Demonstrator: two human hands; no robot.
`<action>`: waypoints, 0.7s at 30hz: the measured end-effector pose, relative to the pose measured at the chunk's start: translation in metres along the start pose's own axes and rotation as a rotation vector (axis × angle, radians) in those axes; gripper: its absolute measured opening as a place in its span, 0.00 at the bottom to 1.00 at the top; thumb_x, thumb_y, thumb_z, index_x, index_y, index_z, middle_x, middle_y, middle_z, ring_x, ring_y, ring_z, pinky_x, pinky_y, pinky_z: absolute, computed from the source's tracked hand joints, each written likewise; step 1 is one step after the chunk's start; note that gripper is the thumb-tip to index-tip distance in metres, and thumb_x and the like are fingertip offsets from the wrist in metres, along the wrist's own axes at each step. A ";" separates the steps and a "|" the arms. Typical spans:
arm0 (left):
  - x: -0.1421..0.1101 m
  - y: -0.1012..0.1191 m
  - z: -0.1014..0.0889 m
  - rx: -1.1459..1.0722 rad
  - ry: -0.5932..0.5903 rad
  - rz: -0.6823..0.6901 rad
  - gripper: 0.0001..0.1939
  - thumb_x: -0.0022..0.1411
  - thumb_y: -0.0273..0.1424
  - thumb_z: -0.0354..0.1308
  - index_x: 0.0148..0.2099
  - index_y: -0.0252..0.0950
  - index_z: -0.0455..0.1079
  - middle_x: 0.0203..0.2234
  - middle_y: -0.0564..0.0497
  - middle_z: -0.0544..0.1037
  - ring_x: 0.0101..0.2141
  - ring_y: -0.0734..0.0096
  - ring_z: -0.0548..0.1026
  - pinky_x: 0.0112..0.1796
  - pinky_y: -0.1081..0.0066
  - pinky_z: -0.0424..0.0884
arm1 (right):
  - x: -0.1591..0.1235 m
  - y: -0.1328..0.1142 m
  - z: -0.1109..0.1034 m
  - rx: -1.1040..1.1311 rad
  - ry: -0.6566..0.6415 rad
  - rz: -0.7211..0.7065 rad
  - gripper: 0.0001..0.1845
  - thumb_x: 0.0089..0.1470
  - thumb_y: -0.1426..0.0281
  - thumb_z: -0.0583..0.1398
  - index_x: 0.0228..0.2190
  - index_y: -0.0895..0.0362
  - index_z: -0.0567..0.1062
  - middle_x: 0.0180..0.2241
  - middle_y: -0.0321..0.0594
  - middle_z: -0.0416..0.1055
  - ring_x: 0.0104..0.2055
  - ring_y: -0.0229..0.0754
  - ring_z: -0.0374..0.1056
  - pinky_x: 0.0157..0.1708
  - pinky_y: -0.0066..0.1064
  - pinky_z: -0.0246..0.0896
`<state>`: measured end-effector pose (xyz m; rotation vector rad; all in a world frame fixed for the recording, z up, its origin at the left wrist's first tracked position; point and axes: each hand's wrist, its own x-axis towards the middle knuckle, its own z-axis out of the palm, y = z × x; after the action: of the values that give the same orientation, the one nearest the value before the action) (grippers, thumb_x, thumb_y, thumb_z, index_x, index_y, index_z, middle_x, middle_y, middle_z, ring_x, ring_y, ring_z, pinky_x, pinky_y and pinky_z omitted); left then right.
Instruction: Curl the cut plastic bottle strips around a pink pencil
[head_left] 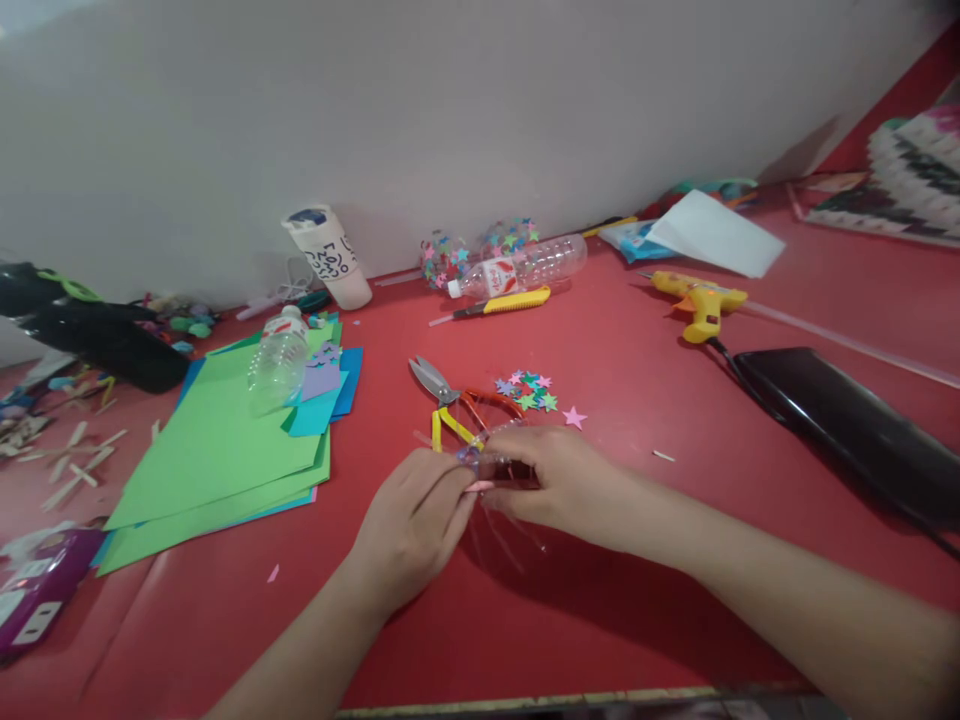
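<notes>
My left hand (416, 525) and my right hand (562, 480) meet over the front middle of the red table. Between them is a clear plastic piece with thin strips (517, 540), like part of a cut bottle. Both hands have their fingers closed on it. A small pink piece (480, 487) shows at my left fingertips, and a purple bit (468, 455) sits just above. Just beyond my fingers lie snips (442, 395) with red and yellow handles, jaws spread. A pile of paper stars (529, 390) and a single pink star (574, 417) lie past my right hand.
Green paper sheets (217, 430) lie left under a clear bottle (279, 360). At the back are a tumbler (330, 258), another plastic bottle (525, 268) and a yellow cutter (517, 300). A yellow glue gun (701, 300) and black case (855, 420) lie right.
</notes>
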<state>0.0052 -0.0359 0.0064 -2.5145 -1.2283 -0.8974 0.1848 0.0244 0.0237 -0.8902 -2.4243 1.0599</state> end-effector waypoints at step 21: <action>0.002 0.002 0.002 -0.377 -0.028 -0.344 0.07 0.55 0.20 0.55 0.35 0.35 0.68 0.30 0.50 0.71 0.32 0.72 0.70 0.34 0.73 0.67 | -0.001 -0.009 0.001 0.227 0.036 0.098 0.03 0.46 0.76 0.58 0.25 0.56 0.68 0.24 0.30 0.65 0.25 0.33 0.60 0.25 0.24 0.51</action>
<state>0.0088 -0.0350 0.0063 -2.6399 -1.6743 -1.2829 0.1810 0.0181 0.0297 -0.9485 -2.1957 1.3124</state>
